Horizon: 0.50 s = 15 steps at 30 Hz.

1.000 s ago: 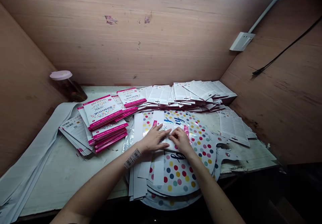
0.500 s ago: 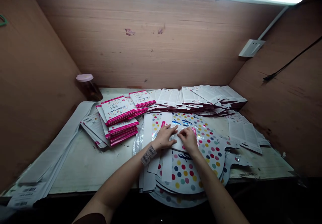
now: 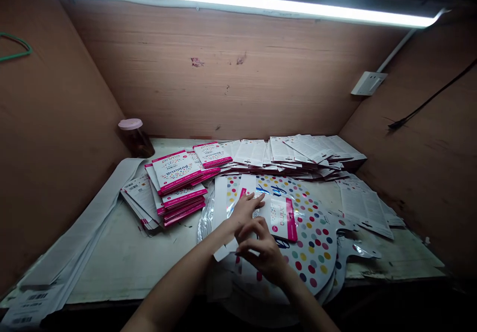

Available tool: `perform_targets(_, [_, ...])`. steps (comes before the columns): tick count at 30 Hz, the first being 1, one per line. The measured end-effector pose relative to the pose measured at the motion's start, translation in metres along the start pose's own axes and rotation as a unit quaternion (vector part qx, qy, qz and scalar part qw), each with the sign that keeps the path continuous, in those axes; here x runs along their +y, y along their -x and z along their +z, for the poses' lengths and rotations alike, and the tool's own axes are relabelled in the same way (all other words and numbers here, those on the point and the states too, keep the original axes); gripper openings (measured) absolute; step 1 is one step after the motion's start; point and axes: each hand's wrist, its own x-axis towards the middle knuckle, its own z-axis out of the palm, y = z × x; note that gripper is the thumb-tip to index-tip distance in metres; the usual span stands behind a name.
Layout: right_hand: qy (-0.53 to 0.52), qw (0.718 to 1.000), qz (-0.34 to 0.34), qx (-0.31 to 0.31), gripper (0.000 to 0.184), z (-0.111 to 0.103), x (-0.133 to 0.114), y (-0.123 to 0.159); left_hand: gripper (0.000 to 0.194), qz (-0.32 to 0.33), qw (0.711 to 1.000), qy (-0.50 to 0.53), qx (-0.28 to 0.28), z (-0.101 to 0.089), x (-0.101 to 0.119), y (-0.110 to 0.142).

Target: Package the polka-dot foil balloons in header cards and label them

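Observation:
My left hand (image 3: 246, 210) lies with fingers spread on the near left part of a white and pink packet (image 3: 282, 218) printed with coloured dots. My right hand (image 3: 261, 250) is above the left wrist, thumb and finger pinched on a small white sticker label (image 3: 225, 250) whose edge sticks out to the left over my forearm. Beneath both hands is a pile of round dotted foil balloons (image 3: 313, 252), lying flat. White paper strips (image 3: 220, 198) run along the left side of that pile, partly covered by my arm.
Stacked pink-edged packets (image 3: 179, 173) stand to the left, and rows of white packets (image 3: 298, 153) line the back. More packets (image 3: 363, 205) lie at right. A long label strip (image 3: 82, 222) trails over the left edge. A lidded jar (image 3: 136, 138) stands in the back left corner.
My right hand has left the packet and come down and left to my left wrist, where it now pinches the label that was stuck on the forearm. The view has tilted up slightly.

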Motion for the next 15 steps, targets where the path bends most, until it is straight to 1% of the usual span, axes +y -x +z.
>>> perform_targets(2, [-0.036, 0.998, 0.014, 0.041, 0.009, -0.003, -0.005, 0.016, 0.080, 0.038, 0.999, 0.012, -0.026, -0.002, 0.001, -0.008])
perform_targets(3, [-0.059, 0.996, 0.025, 0.055, 0.009, -0.006, -0.007, 0.020, 0.084, 0.050, 0.998, 0.016, -0.037, -0.003, 0.001, -0.010])
perform_targets(5, [-0.103, 0.990, 0.072, 0.060, 0.006, -0.015, -0.006, 0.022, 0.085, 0.056, 0.997, 0.021, -0.048, -0.003, 0.001, -0.010])
perform_targets(7, [-0.141, 0.976, 0.158, 0.059, 0.010, -0.026, 0.005, 0.018, 0.084, 0.061, 0.996, 0.023, -0.058, -0.002, -0.001, -0.009])
perform_targets(9, [-0.153, 0.952, 0.252, 0.077, 0.023, -0.038, 0.028, 0.010, 0.084, 0.066, 0.996, 0.022, -0.063, -0.001, -0.002, -0.007])
perform_targets(11, [-0.134, 0.936, 0.306, 0.109, 0.034, -0.046, 0.056, 0.002, 0.082, 0.065, 0.996, 0.019, -0.060, 0.000, -0.003, -0.007])
perform_targets(13, [-0.095, 0.935, 0.318, 0.128, 0.042, -0.049, 0.085, -0.005, 0.080, 0.063, 0.996, 0.015, -0.053, 0.001, -0.004, -0.007])
perform_targets(15, [-0.051, 0.937, 0.318, 0.133, 0.044, -0.048, 0.109, -0.009, 0.080, 0.063, 0.997, 0.012, -0.049, 0.001, -0.004, -0.007])
